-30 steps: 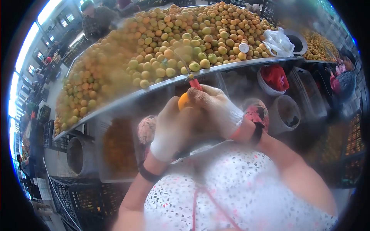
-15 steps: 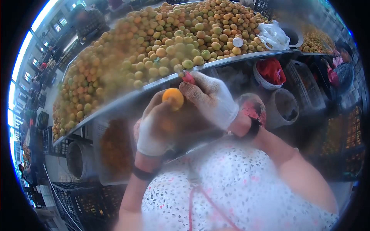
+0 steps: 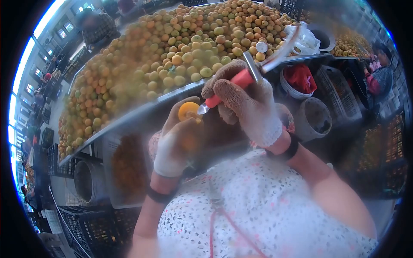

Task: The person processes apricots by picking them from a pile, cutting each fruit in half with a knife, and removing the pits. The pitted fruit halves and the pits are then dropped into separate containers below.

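Note:
My gloved left hand holds a small orange fruit up in front of me. My gloved right hand grips a red-handled tool; its small metal tip points down at the fruit's top, while a longer metal blade sticks out up and to the right. Both hands hover just below the metal edge of a big table heaped with orange and greenish fruit.
Under the table stand a crate of fruit, a grey bucket, a white bucket with red bags and another bucket. Black crates lie lower left. A white plastic bag and people sit around the table.
My right hand turned and rose, swinging the tool round so its tip meets the fruit. My left hand kept the fruit and shifted slightly down.

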The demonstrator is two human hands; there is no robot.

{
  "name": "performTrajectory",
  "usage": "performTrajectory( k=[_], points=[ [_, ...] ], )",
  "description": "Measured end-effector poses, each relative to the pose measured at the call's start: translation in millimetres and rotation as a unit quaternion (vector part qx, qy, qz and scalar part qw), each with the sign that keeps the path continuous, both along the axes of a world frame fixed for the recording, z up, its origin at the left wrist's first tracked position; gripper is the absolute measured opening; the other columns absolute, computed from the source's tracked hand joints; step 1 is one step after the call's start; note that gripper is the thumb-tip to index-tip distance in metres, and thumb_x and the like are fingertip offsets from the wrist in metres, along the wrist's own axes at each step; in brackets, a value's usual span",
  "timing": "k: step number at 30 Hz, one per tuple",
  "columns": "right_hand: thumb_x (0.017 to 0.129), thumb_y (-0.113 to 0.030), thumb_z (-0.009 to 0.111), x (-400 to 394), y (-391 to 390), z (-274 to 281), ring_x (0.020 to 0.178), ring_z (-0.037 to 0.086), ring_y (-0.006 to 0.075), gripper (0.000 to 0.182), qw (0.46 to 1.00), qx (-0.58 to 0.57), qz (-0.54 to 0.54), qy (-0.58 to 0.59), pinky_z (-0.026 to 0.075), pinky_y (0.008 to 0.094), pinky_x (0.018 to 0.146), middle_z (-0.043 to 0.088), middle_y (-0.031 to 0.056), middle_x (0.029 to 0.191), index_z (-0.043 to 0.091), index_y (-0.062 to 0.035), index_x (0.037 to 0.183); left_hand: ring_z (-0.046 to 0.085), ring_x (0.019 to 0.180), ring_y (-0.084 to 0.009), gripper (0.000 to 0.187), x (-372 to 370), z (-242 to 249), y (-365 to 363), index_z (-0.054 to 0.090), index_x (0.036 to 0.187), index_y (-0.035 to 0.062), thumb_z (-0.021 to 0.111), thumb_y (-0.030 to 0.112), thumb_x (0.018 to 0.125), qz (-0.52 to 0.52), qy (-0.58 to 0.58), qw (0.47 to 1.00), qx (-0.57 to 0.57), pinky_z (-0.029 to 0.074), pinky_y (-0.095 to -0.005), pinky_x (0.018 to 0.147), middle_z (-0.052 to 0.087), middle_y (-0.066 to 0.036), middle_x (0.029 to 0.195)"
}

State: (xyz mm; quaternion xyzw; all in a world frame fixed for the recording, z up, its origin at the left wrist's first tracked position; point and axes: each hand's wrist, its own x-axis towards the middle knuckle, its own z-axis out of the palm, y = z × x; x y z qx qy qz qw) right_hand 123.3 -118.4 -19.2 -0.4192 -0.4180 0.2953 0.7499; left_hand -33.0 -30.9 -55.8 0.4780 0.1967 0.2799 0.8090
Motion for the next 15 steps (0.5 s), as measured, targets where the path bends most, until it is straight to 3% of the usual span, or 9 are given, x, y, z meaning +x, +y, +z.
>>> performTrajectory(
  k=[3, 8, 10, 15],
  points=[
    [0.096, -0.015, 0.068, 2, -4, -4, 0.055, 0.054, 0.0039, 0.011, 0.996, -0.087, 0.035, -0.001, 0.040, 0.0195, 0.044, 0.063, 0.0003, 0.074, 0.063, -0.0051, 0.097, 0.051, 0.065, -0.0089, 0.044, 2, 0, -3, 0.051, 0.132, 0.0057, 0.059, 0.018, 0.091, 0.011, 0.015, 1.000, -0.001, 0.038, -0.0222, 0.053, 0.054, -0.003, 0.087],
    [0.097, -0.019, 0.066, 5, -6, -3, 0.054, 0.052, 0.0039, 0.013, 0.995, -0.078, 0.060, 0.002, 0.038, 0.0200, 0.044, 0.062, -0.0008, 0.072, 0.066, -0.0062, 0.094, 0.051, 0.066, -0.0071, 0.040, -1, 2, -1, 0.054, 0.128, 0.0051, 0.058, 0.016, 0.090, -0.003, 0.028, 1.000, 0.013, 0.039, -0.0202, 0.054, 0.055, -0.001, 0.089],
    [0.097, -0.016, 0.064, 8, -8, 2, 0.060, 0.054, 0.0061, 0.014, 0.987, -0.097, 0.047, -0.120, 0.041, 0.0224, 0.050, 0.061, 0.0005, 0.074, 0.067, -0.0041, 0.091, 0.051, 0.065, -0.0068, 0.039, 2, 3, -3, 0.055, 0.127, 0.0049, 0.058, 0.016, 0.089, 0.016, 0.027, 0.999, 0.016, 0.039, -0.0194, 0.054, 0.055, -0.001, 0.089],
    [0.096, -0.013, 0.063, 10, -5, -4, 0.070, 0.056, 0.0094, 0.014, 0.984, -0.068, 0.079, -0.145, 0.043, 0.0255, 0.060, 0.061, 0.0034, 0.078, 0.067, -0.0006, 0.090, 0.053, 0.064, -0.0060, 0.038, 4, -1, 0, 0.055, 0.125, 0.0044, 0.058, 0.016, 0.089, 0.012, 0.026, 0.999, 0.026, 0.039, -0.0175, 0.053, 0.057, -0.001, 0.089]
  ],
)
